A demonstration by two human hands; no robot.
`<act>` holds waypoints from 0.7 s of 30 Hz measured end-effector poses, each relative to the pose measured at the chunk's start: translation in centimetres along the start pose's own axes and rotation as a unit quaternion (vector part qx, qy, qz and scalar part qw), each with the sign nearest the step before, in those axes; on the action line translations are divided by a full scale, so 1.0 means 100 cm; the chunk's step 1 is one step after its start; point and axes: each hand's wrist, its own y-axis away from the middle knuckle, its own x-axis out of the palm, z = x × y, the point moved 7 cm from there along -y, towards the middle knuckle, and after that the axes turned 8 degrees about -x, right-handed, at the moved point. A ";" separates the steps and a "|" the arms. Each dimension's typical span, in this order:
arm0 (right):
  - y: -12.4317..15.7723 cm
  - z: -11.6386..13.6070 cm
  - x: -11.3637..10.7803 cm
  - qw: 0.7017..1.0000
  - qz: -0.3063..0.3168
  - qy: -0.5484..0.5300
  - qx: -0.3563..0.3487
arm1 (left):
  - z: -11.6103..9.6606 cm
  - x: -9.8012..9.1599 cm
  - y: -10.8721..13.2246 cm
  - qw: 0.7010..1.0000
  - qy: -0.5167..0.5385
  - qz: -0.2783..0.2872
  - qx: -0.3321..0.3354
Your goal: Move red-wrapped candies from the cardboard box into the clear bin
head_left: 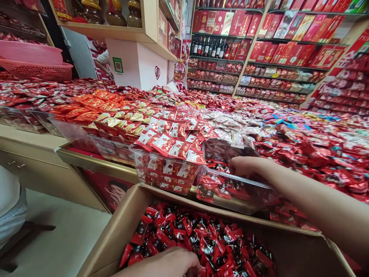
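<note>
In the head view, the left hand is reaching into an open cardboard box, resting low over the red-and-black candies that are covering its floor. Its fingers are curling downward and partly hiding at the lower edge, so whether it is gripping any candies, I cannot tell. The right hand is reaching over the rim of a clear bin, just beyond the box, where more candies of the same colours are lying. Its fingers are bending down inside, half closed as far as they are showing; what they may be holding, I cannot tell. Just left of that bin, white-and-red packets are heaping above the rim of another clear bin. Orange packets are lying farther left along the bench. Pink baskets are standing at the far left, and a white box is bearing a green code card. Behind, shelves are holding bottles and red boxes. A person in pale clothing is partly showing at the left edge.
</note>
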 end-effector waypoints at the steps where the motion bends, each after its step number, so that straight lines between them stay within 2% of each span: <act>1: 0.000 -0.001 0.001 1.000 -0.001 -0.008 0.004 | 0.001 0.001 0.000 1.000 0.001 0.000 0.006; 6: 0.004 0.000 -0.003 1.000 -0.020 -0.015 0.019 | 0.011 0.010 -0.002 1.000 0.000 0.011 0.028; 9: 0.007 0.008 -0.007 1.000 -0.030 0.002 0.003 | 0.015 0.011 -0.003 1.000 -0.001 0.011 0.025; 15: 0.012 0.035 0.005 0.994 0.027 0.003 -0.104 | 0.018 0.015 -0.007 0.998 -0.054 0.012 0.042; 18: 0.015 0.041 0.009 0.993 0.048 0.008 -0.105 | 0.022 0.017 -0.007 0.995 -0.086 0.015 0.041; 21: 0.013 0.045 0.009 0.993 0.044 0.043 -0.105 | 0.024 0.017 -0.005 0.994 -0.100 0.039 0.004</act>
